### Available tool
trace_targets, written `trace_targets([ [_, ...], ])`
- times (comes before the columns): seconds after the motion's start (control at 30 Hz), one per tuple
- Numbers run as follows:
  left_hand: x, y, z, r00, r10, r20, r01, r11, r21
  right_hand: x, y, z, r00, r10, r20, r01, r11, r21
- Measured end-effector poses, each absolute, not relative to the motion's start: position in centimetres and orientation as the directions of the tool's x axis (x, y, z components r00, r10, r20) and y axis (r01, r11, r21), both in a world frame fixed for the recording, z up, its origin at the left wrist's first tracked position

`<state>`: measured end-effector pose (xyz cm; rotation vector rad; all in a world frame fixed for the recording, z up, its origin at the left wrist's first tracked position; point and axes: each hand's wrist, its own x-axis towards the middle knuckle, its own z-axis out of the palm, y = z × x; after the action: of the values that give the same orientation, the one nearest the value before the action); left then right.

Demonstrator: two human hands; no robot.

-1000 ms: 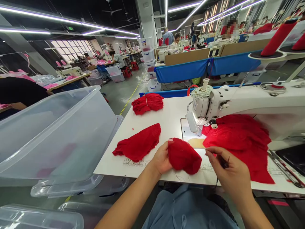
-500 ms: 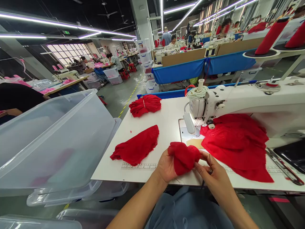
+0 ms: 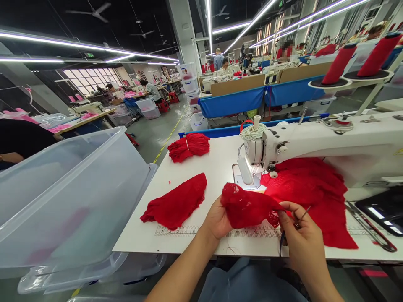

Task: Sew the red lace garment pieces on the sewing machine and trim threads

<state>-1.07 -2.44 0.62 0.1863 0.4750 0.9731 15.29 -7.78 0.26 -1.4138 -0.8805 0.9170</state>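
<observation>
At far left, the dark sleeve (image 3: 25, 138) of another person, cut off by the frame edge, behind a large clear bin (image 3: 107, 176), likewise cut off, with a blurred pink patch visible through the wall. Next, on the white table (image 3: 217, 163), a flat red piece (image 3: 176, 201) with a scalloped edge, just above a printed ruler (image 3: 170, 231): 1 to 5 legible at the left end, then 10, 12 and 14 beyond the left hand (image 3: 218, 220) (finer marks too small to read). Farther back, a gathered red bundle (image 3: 195, 147) with a pale tie around the middle, and in the aisle a stack of boxes (image 3: 189, 86) with unreadable labels.

Toward the middle, that same hand, closed on the left end of the lacy red cloth (image 3: 247, 209), with fingers mostly hidden beneath. Over the table's near part, in front of the sewing machine (image 3: 315, 138), stretched between both hands: thin, slightly sheer, puckered, with openwork at upper left and lower right.

Then the right hand (image 3: 299, 230), pinched by thumb and forefinger on the cloth's right end, with a slim pointed tool (image 3: 305, 212) also among the fingers (type impossible to tell). Behind, a red heap (image 3: 305, 201), partly hidden under the machine arm. At far right, red thread cones (image 3: 340, 65), metal tweezers (image 3: 374, 230) and a glossy black object (image 3: 378, 207), cut off by the frame.
</observation>
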Motion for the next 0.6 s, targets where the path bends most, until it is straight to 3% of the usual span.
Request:
trace_targets([
  [0.23, -1.2, -2.1, 0.5, 0.474, 0.840, -0.264, -0.754, 0.542, 0.371, 15.5, -7.4, -0.2, 0.412, 0.909, -0.060, -0.064, -0.037, -0.997],
  [0.4, -1.5, -3.2, 0.5, 0.527, 0.831, -0.176, -0.700, 0.542, 0.464, 15.0, -7.3, 0.4, 0.425, 0.903, -0.062, -0.082, -0.029, -0.996],
  [0.6, -0.4, -4.0, 0.9, 0.306, 0.897, -0.318, -0.697, 0.439, 0.567, 15.0, -7.4, 0.2, 0.414, 0.908, -0.059, -0.061, -0.037, -0.997],
])
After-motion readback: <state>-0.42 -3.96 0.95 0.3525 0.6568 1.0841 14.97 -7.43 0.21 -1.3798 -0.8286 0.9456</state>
